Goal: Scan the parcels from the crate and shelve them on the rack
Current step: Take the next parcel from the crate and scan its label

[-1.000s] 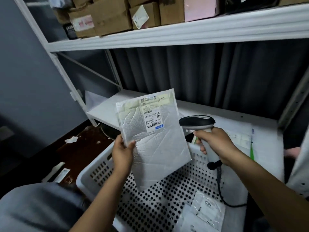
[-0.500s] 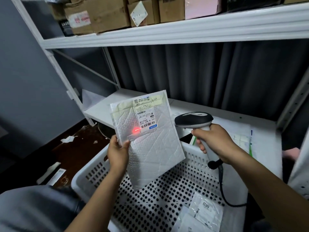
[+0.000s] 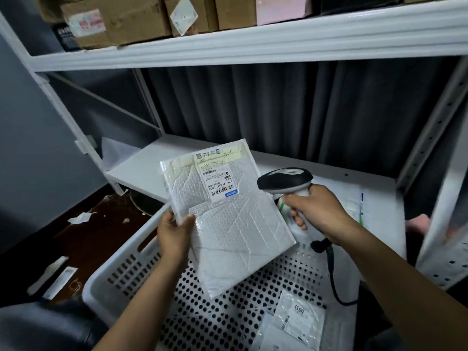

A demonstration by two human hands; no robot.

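Observation:
My left hand (image 3: pixel 174 234) pinches the left edge of a white bubble mailer (image 3: pixel 233 229), label side facing me, above the white perforated crate (image 3: pixel 121 264). My right hand (image 3: pixel 316 211) grips the handle of a black-and-white barcode scanner (image 3: pixel 285 182), whose head sits just right of the mailer's label (image 3: pixel 220 184). No red light shows on the label. Another clear-bagged parcel (image 3: pixel 296 323) with a label lies in the crate's bottom right. The white rack (image 3: pixel 253 44) stands ahead, its lower shelf (image 3: pixel 141 168) behind the mailer.
Cardboard boxes (image 3: pixel 121 21) and a pink box (image 3: pixel 283 6) fill the upper shelf. Papers (image 3: pixel 352 206) lie on the lower shelf at right. The scanner cable (image 3: pixel 334 282) hangs over the crate. Paper scraps (image 3: pixel 81 217) litter the dark floor at left. A dark curtain hangs behind the rack.
The scanner's red light that lit the mailer's label half a second ago is gone. The mailer has tilted slightly and both hands stayed close together.

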